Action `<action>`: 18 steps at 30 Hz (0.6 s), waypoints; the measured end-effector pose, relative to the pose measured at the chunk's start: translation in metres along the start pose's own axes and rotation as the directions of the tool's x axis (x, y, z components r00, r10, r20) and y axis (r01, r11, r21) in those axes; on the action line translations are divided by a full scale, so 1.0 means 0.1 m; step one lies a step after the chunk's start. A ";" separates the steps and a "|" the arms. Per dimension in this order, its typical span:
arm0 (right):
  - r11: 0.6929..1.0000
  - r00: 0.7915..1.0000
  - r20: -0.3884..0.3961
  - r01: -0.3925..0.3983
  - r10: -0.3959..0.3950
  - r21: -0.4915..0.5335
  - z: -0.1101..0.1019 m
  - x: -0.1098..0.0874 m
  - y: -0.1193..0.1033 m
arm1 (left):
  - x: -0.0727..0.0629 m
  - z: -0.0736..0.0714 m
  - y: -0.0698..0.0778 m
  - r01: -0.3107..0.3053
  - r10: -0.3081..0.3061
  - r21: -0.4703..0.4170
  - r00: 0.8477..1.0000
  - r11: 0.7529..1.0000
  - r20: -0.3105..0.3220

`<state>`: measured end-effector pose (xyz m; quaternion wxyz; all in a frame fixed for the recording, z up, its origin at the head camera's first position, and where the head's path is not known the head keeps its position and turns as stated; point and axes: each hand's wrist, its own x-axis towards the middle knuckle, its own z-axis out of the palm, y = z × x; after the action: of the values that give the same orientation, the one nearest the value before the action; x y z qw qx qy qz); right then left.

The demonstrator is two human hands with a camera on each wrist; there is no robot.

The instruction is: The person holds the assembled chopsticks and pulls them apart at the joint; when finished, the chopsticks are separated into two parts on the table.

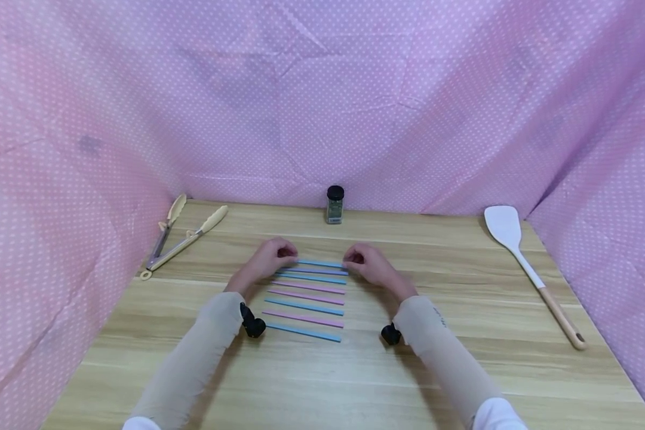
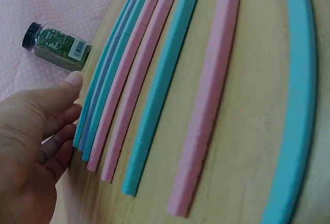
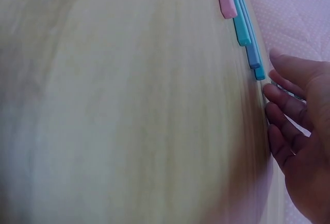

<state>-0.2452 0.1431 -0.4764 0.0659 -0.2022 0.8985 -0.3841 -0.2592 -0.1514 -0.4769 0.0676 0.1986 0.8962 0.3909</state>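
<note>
Several slim sticks lie in a near-parallel row on the wooden table, coloured blue, pink and purple. At the far end is a blue stick, with a purple stick close beside it. My left hand is at the left end of that far blue stick, fingers loosely bent, thumb apart from them; whether they touch it I cannot tell. By its right end is my right hand; in the right wrist view the thumb and fingers stand apart, with nothing between them. The nearest blue stick lies flat.
Behind the sticks stands a black-capped spice jar. Spread tongs lie at the back left. A white spatula with a wooden handle lies on the right. Pink dotted cloth encloses the table's back and sides.
</note>
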 end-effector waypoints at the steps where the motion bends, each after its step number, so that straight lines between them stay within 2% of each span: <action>1: 1.000 1.000 0.003 -0.004 0.004 -0.008 0.00 0.01 0.00 | 0.00 0.01 0.00 -0.002 0.002 0.004 1.000 1.000 0.001; 13: 0.992 0.999 0.036 0.022 -0.018 -0.123 0.03 0.07 0.01 | 0.06 0.07 0.02 -0.027 0.024 0.120 0.999 0.992 0.024; 18: 0.995 1.000 0.026 0.010 -0.007 -0.103 0.03 0.07 0.00 | 0.05 0.08 0.06 -0.017 0.014 0.144 1.000 0.989 0.021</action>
<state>-0.2508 0.1389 -0.4782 0.0654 -0.2141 0.9153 -0.3348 -0.2595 -0.1406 -0.4781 0.0591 0.2138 0.9199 0.3234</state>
